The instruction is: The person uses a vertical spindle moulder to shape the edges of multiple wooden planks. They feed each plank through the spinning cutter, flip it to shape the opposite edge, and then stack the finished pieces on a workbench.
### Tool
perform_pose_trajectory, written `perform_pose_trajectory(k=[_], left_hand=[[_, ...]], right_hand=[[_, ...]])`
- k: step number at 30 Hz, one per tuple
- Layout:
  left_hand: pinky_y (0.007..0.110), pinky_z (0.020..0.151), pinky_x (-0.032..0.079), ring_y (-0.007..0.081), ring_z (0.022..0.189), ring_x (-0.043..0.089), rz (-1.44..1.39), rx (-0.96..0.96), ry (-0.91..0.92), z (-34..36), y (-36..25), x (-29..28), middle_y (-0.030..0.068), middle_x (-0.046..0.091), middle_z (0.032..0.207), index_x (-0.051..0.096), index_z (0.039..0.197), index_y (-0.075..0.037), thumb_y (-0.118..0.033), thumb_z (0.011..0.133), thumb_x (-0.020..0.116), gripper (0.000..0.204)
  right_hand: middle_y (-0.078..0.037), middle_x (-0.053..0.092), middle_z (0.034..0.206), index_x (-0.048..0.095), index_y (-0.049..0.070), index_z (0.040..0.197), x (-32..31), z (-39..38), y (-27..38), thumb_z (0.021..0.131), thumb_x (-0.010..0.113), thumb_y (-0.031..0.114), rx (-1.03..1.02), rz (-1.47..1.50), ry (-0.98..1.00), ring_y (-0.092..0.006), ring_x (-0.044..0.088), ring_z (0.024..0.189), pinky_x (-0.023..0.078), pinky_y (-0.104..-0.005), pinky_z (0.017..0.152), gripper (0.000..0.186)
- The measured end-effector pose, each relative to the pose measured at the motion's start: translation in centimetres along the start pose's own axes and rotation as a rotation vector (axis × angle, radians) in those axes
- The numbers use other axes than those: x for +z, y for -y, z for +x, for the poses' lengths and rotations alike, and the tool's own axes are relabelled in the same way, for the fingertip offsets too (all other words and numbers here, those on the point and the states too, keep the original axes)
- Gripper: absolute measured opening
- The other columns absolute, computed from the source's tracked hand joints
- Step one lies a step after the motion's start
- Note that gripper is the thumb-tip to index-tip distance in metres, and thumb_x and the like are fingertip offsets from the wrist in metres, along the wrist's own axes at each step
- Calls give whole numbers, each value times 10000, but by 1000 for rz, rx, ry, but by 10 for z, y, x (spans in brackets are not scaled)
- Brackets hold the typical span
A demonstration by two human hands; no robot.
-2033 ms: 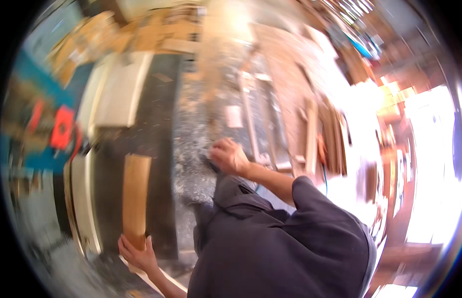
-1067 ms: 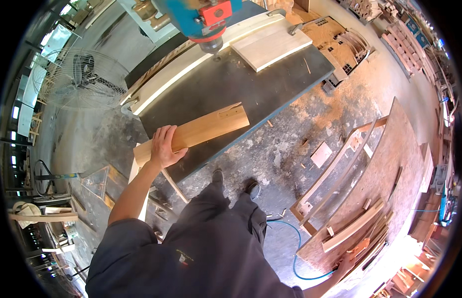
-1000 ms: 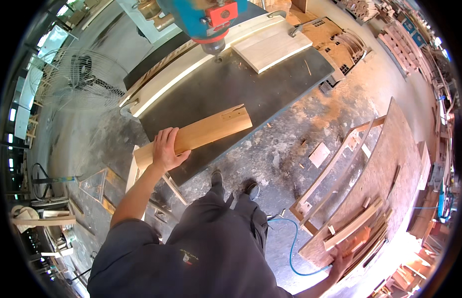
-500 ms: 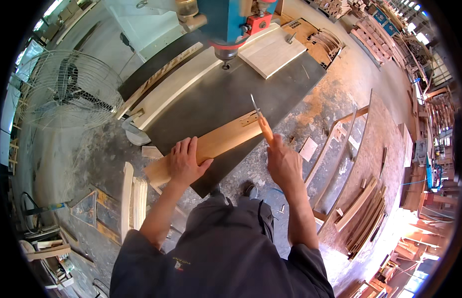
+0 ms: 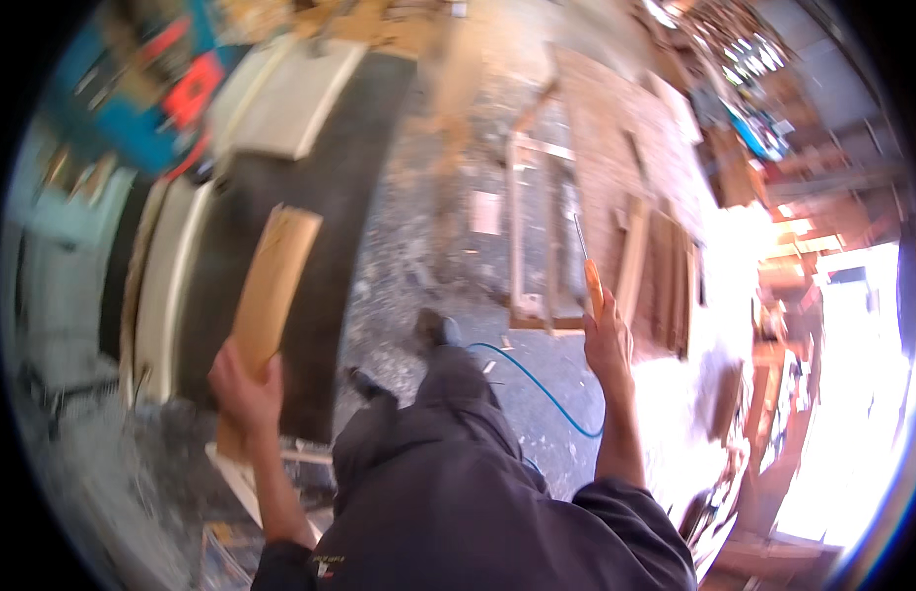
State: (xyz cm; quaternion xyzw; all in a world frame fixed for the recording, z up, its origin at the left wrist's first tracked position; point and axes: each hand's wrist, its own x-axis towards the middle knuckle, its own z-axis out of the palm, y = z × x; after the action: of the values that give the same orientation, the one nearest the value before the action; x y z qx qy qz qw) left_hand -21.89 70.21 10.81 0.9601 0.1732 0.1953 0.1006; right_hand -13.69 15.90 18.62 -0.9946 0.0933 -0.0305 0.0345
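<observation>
My left hand (image 5: 248, 389) is closed around a long pale wooden board (image 5: 274, 276), gripping it near its lower end. The board slants over the dark machine table (image 5: 327, 222); whether it touches the surface I cannot tell. Out to the right, my right hand (image 5: 608, 345) is wrapped around the orange handle (image 5: 595, 286) of a slim hand tool. A narrow metal blade (image 5: 581, 239) points up and away from that hand; motion blur hides the exact shape of its tip.
A blue and red drilling machine (image 5: 147, 108) stands at upper left, with a flat wooden panel (image 5: 295, 103) beside it. On the right, a brown sheet-topped bench (image 5: 615, 128) carries several wood strips (image 5: 665, 271). A blue hose (image 5: 542, 382) curves across the floor.
My view and body have turned to the right, so the machine now appears at left. My left hand has tilted the board more upright. The tool has moved away from the board's end.
</observation>
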Motion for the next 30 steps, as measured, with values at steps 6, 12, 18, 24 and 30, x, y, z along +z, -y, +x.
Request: perform_pose_trajectory(k=[6,12,18,24,30], left_hand=[[551,1036,438,435,1236,538,133,85,-57,-11,-9,-4,219,566,1370,555,1447,-42,-454,870,767,740],[560,1139,362,375,1336,486,223,-102,17,5,-26,29,134,533,1456,514,1506,-87,-383,881,744,728],[583,1215,300,351,1422,430,294,-251,-7,45,-20,52,112,491,1534,497,1537,-142,-351,911,726,698],[592,1227,281,347,1442,412,331,-348,-31,80,-29,71,109,477,1551,498,1538,-142,-349,925,719,684],[594,1226,269,348,1432,411,301,-363,-71,90,-29,68,113,479,1540,519,1524,-142,-343,902,726,686]], right_hand=[[-258,724,1103,576,67,1362,63,67,-203,999,627,209,371,-203,108,-443,709,966,574,-560,813,393],[-247,725,1138,622,57,1322,103,124,-298,994,639,237,443,-319,393,-438,710,998,579,-553,840,374],[-230,708,1241,736,46,1203,94,207,-244,942,712,313,451,-403,391,-414,682,1140,552,-533,965,374],[-177,700,1150,740,44,1216,109,299,-34,873,786,159,-459,242,106,-370,642,1109,513,-491,970,365],[-120,746,1103,771,75,1060,105,325,243,808,815,61,-1113,681,118,-341,682,1023,561,-424,883,257]])
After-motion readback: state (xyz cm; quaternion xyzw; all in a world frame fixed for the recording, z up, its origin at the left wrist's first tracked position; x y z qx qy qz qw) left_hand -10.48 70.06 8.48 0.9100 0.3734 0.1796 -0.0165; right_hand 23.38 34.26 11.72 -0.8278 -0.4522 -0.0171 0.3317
